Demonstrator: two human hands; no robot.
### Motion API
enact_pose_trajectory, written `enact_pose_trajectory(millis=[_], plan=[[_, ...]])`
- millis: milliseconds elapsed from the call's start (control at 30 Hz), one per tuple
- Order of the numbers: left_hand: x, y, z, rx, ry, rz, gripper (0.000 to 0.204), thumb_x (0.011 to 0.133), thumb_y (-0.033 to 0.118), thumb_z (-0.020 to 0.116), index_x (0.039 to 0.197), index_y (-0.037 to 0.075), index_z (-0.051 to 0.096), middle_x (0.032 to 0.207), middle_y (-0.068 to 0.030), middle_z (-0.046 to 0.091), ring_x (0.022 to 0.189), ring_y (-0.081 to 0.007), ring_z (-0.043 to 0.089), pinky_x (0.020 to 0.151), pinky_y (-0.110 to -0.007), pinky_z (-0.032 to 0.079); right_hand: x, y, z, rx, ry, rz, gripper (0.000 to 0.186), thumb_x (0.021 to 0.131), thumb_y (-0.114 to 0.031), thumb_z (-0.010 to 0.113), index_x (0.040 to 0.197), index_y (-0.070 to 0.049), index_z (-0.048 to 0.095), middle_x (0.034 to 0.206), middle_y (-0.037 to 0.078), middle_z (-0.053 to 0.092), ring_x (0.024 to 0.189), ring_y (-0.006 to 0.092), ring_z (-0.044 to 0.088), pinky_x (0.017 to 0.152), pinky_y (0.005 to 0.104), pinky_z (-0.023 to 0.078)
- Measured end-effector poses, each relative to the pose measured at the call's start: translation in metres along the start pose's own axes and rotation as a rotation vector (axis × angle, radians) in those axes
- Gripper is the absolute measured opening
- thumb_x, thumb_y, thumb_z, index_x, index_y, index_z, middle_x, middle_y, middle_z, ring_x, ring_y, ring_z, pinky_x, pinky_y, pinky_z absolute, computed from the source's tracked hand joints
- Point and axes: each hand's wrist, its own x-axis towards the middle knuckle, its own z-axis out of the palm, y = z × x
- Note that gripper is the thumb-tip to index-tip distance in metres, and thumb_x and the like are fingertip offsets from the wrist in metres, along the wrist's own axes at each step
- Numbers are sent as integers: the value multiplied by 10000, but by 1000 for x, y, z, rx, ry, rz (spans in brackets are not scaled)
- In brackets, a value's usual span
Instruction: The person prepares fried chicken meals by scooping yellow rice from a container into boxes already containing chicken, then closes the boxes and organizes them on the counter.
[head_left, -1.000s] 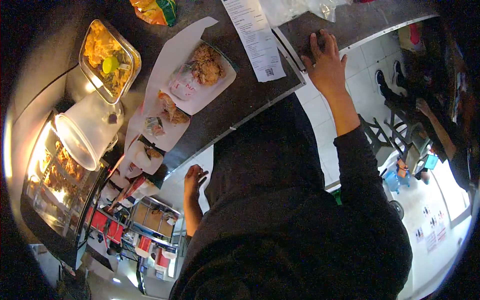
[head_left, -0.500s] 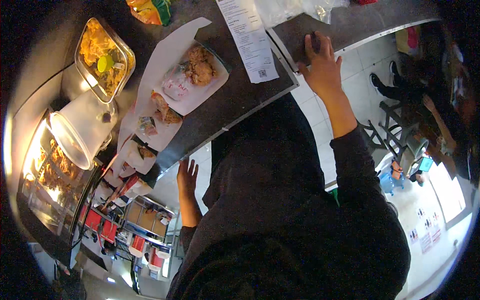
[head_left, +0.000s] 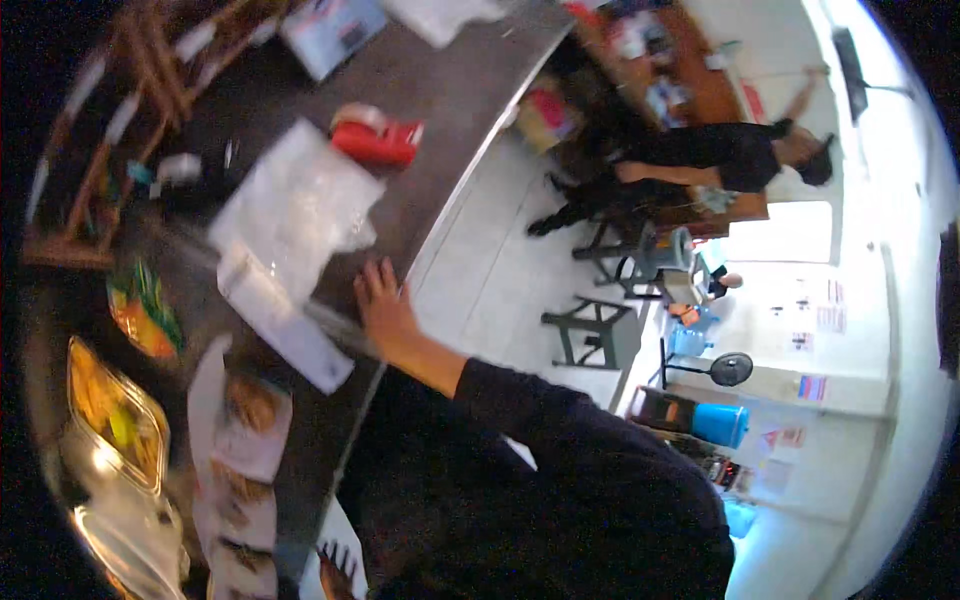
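Observation:
My right hand (head_left: 386,312) lies on the dark counter (head_left: 440,110) by its metal edge, with fingers spread and nothing held. Beside it a long white receipt (head_left: 290,330) lies partly under or against a pile of clear plastic bags (head_left: 305,205). A red tape dispenser (head_left: 378,137) stands just beyond the bags. My left hand (head_left: 338,572) hangs low near the counter's edge, its fingers apart and holding nothing. Nearest to it are open white paper boxes (head_left: 242,555) in a row; one box holds a piece of fried food (head_left: 252,402). These boxes are blurred.
A glass-sided tray of yellow food (head_left: 118,420) and a clear plastic tub (head_left: 125,525) stand at left. A colourful packet (head_left: 145,312) and a wooden rack (head_left: 120,110) are farther up. Stools (head_left: 595,330) and a person in black (head_left: 735,160) are across the floor.
My view has swung toward the right, so the counter items appear lower and farther left. The tape dispenser and the standing person have come into view. Both hands stay open.

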Motion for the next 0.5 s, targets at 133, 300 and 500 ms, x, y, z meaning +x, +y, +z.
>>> enact_pose_trajectory(millis=[133,300,500], plan=[[31,25,43,113,-18,11,597,964,499,452,1437,146,369,1440,-86,431,1263,-244,470,989,-380,400,-9,4,-20,-36,-73,-17,666,837,-169,605,1430,-12,344,1519,192,208,1403,419,184,1045,563,322],[45,40,64,183,-25,50,603,962,501,454,1436,138,369,1424,-92,448,1250,-238,480,970,-371,412,-11,10,-10,12,-36,-41,727,780,-137,675,1425,-23,359,1502,177,241,1384,406,237,1027,536,354],[52,38,58,181,-108,75,611,961,504,457,1434,128,370,1405,-100,470,1235,-230,493,947,-361,426,7,11,-8,27,5,-6,579,839,-167,604,1391,-100,441,1470,137,295,1371,380,261,974,508,406]])
